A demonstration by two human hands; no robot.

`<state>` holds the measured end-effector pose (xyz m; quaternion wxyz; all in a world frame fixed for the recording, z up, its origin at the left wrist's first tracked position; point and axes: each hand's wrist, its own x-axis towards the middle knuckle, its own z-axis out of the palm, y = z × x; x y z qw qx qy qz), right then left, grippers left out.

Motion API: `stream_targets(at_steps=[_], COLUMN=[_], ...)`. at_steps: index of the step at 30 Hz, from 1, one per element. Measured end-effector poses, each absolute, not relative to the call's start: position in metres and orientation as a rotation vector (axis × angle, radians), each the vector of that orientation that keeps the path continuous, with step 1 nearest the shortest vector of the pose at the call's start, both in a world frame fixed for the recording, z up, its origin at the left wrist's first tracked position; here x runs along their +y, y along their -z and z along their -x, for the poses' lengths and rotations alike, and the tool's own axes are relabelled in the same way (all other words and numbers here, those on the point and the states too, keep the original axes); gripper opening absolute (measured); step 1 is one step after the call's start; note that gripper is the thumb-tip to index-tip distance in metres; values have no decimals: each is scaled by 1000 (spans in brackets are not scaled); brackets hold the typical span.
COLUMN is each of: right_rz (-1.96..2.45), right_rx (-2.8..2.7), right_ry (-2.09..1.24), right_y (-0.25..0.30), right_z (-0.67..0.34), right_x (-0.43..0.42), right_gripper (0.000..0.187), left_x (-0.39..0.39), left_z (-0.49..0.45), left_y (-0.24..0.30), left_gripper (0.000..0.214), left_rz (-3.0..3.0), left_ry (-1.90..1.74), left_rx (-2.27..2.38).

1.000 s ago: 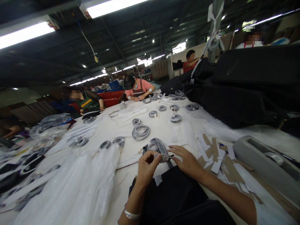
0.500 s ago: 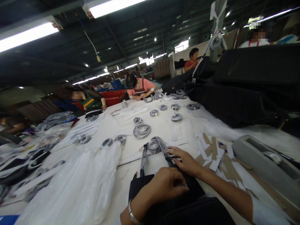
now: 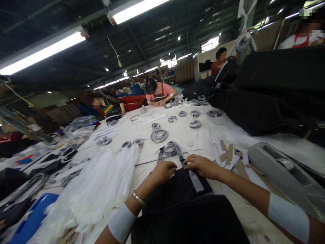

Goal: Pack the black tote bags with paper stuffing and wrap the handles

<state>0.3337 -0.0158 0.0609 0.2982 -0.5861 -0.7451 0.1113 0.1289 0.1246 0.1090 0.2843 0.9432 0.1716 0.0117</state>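
Note:
A black bag (image 3: 177, 189) lies on the white table (image 3: 182, 135) right in front of me. A grey strap (image 3: 196, 179) runs across its top and up to a coiled grey strap (image 3: 170, 149) just beyond. My left hand (image 3: 162, 171) is curled closed at the bag's far left edge; what it grips is hidden. My right hand (image 3: 200, 166) rests fingers-down, pinching the grey strap where it meets the bag's upper edge. A bracelet sits on my left wrist.
Clear plastic bags (image 3: 101, 183) are heaped at the left. Several coiled grey straps (image 3: 159, 135) dot the table's middle. Cardboard and paper scraps (image 3: 228, 154) lie right, beside a grey tape dispenser (image 3: 276, 166). Black bags (image 3: 266, 98) are stacked at the right. Other people work at the far side.
My left hand let go of the strap end it held up, dropped onto the bag, then slid up to the bag's far edge. The strap now lies flat over the bag. The camera shifted right.

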Motion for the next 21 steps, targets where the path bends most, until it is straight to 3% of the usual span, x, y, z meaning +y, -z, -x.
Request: stream_targets(at_steps=[4,11,21], right_rz=[1492,1797,1816], right_rx=[-2208,-1478,-1279], right_ry=[-284,-283,-588], right_y=[-63,-44,-41], right_z=[-332,-342,-343], right_x=[-20,0,54], right_gripper=[38,35,43], left_x=[129,147,147], left_z=[-132,-177,-194], left_y=[-86,-51,-31], left_gripper=[30,38,62], left_rz=[-2468,-2145,-1852], left_ry=[-40,-169,-98], left_rx=[533,646,580])
